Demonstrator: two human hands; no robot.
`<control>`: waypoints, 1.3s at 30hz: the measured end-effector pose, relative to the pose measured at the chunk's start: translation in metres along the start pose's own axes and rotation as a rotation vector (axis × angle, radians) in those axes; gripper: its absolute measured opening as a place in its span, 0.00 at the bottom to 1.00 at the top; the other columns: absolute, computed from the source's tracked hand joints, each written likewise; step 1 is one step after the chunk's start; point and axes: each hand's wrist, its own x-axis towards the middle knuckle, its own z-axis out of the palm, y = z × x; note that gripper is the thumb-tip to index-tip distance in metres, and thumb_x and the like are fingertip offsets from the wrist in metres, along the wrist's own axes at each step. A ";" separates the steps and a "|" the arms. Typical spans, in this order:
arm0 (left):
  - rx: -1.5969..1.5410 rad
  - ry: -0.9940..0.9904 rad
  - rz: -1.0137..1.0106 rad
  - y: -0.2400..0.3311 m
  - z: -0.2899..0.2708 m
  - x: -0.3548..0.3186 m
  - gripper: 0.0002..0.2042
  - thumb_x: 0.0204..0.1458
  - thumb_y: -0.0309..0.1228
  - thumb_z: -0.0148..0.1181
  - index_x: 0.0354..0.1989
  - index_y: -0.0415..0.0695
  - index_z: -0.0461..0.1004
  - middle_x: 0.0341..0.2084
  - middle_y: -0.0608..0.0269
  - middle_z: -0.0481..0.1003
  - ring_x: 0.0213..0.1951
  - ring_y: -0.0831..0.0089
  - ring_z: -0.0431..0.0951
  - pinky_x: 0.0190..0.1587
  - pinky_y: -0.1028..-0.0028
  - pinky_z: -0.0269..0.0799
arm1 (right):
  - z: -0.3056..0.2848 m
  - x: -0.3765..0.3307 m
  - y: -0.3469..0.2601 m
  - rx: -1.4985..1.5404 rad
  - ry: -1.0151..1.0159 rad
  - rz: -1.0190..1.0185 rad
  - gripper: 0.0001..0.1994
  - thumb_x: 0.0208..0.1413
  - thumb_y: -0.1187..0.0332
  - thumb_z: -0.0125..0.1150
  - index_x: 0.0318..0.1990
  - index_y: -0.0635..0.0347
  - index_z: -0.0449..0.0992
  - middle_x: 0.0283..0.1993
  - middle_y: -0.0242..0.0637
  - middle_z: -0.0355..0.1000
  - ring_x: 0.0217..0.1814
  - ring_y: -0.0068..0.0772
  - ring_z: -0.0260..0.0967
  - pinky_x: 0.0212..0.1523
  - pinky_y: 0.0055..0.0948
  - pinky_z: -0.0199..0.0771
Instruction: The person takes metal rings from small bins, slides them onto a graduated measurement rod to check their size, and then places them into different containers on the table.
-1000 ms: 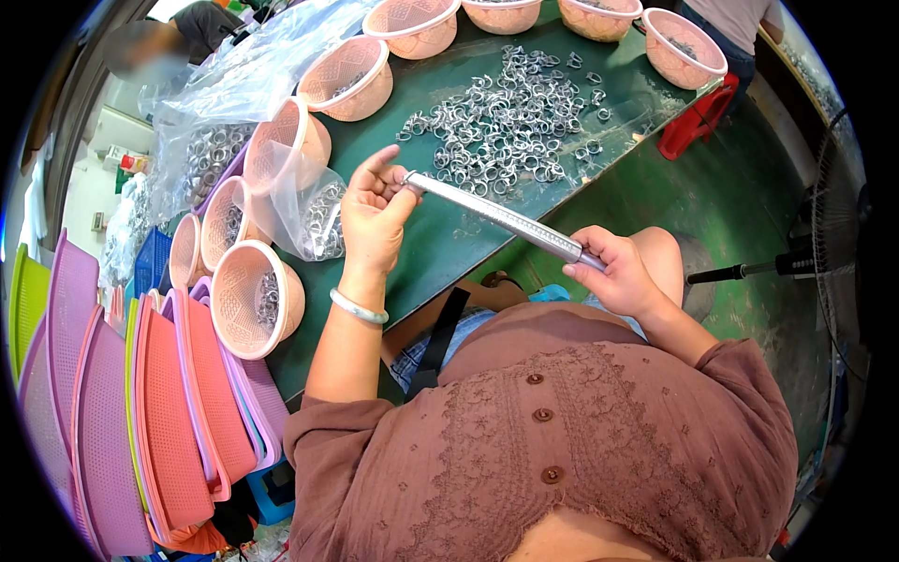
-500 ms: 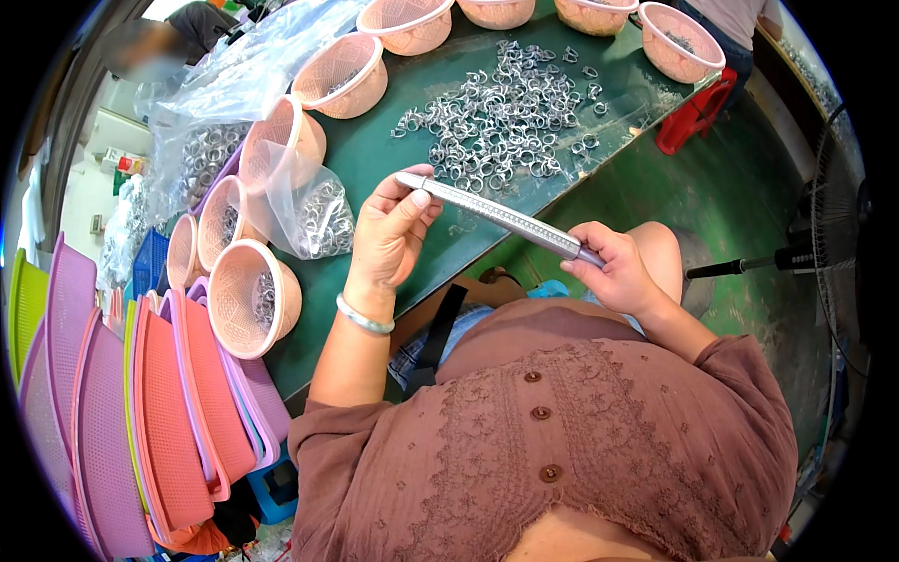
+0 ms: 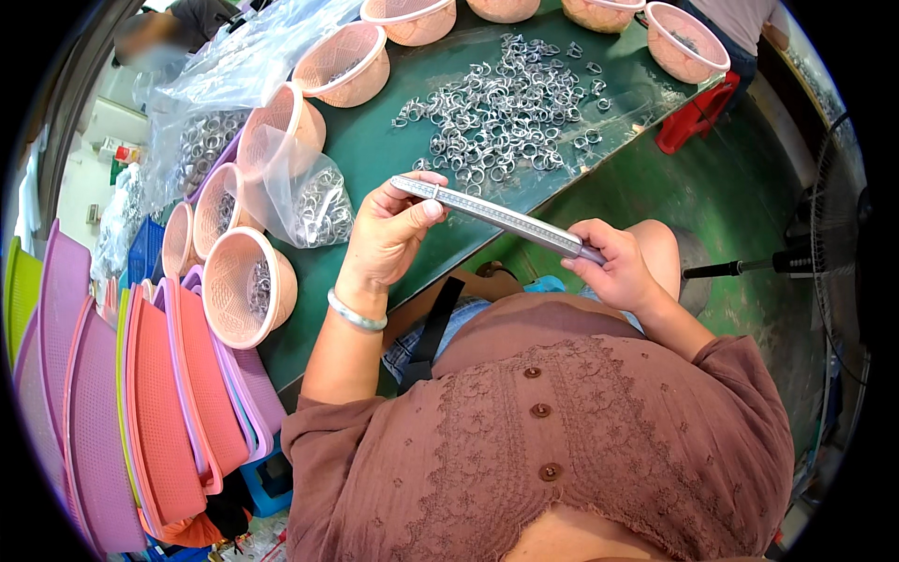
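Observation:
A grey tapered ring mandrel (image 3: pixel 510 220) with printed scale marks spans both hands above the table's near edge. My right hand (image 3: pixel 613 264) is closed round its thick handle end. Near the thin tip, my left hand (image 3: pixel 398 229) pinches a small silver ring (image 3: pixel 436 191) that sits around the mandrel; part of the ring is behind the fingers. Beyond the hands, a loose pile of silver rings (image 3: pixel 510 108) is spread on the green tabletop (image 3: pixel 393 140). Left of my left hand rests a clear plastic bag (image 3: pixel 323 206) with more rings inside.
Peach plastic baskets (image 3: pixel 342 66) line the table's left and far sides, some with rings. Stacked pink and purple baskets (image 3: pixel 164 403) stand at the left. A red stool (image 3: pixel 693 117) and a fan (image 3: pixel 833 244) are at the right. Other people sit at the far left and far right.
My left thumb has shifted slightly along the mandrel's tip, and the ring around it now shows. The right hand keeps its hold. The view has shifted slightly.

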 end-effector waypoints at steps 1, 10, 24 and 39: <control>0.004 -0.002 0.002 0.000 0.000 0.000 0.14 0.46 0.20 0.56 0.43 0.35 0.68 0.38 0.60 0.70 0.38 0.73 0.72 0.44 0.75 0.68 | 0.000 0.000 0.000 0.006 0.000 0.000 0.10 0.42 0.79 0.60 0.34 0.63 0.69 0.24 0.34 0.67 0.24 0.21 0.64 0.25 0.20 0.63; 0.011 -0.021 0.028 0.002 0.007 -0.006 0.14 0.45 0.21 0.57 0.43 0.35 0.68 0.36 0.60 0.70 0.36 0.74 0.71 0.42 0.76 0.68 | -0.001 -0.001 -0.001 0.019 -0.025 0.006 0.11 0.42 0.79 0.60 0.34 0.63 0.69 0.25 0.33 0.67 0.25 0.19 0.63 0.25 0.18 0.63; -0.063 0.236 0.464 0.049 0.010 -0.026 0.08 0.50 0.24 0.51 0.40 0.37 0.69 0.32 0.63 0.70 0.31 0.77 0.71 0.34 0.79 0.68 | -0.001 0.003 -0.014 0.093 -0.082 0.002 0.11 0.42 0.78 0.60 0.36 0.64 0.69 0.25 0.32 0.67 0.25 0.17 0.62 0.26 0.17 0.61; 1.623 0.475 0.744 0.082 -0.010 -0.008 0.08 0.43 0.22 0.56 0.34 0.40 0.73 0.29 0.57 0.72 0.26 0.70 0.72 0.28 0.74 0.67 | -0.006 0.000 0.011 0.257 0.095 0.126 0.09 0.48 0.78 0.56 0.38 0.65 0.67 0.28 0.27 0.65 0.28 0.13 0.57 0.29 0.14 0.58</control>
